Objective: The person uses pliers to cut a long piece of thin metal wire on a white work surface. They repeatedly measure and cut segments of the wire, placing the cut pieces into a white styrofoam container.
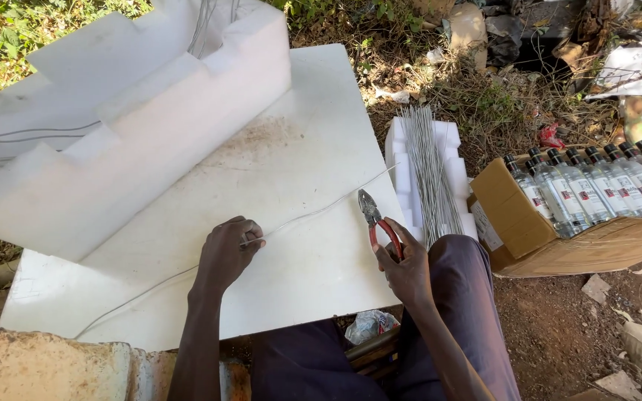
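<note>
My left hand [228, 252] pinches a long thin wire [321, 210] against a white foam board [299, 148]; the wire runs from the board's near left corner up toward its right edge. My right hand [404, 269] grips red-handled pliers [375, 217] with the jaws pointing up, close to the wire's far end but apart from it. A bundle of cut straight wires [429, 174] lies on a small white foam block [451, 167] just right of the board.
A large stepped white foam block [135, 126] rests on the board's left part. A cardboard box [529, 230] holding several clear bottles [596, 186] stands at the right. Grass, dry litter and scraps lie beyond. My knees are below.
</note>
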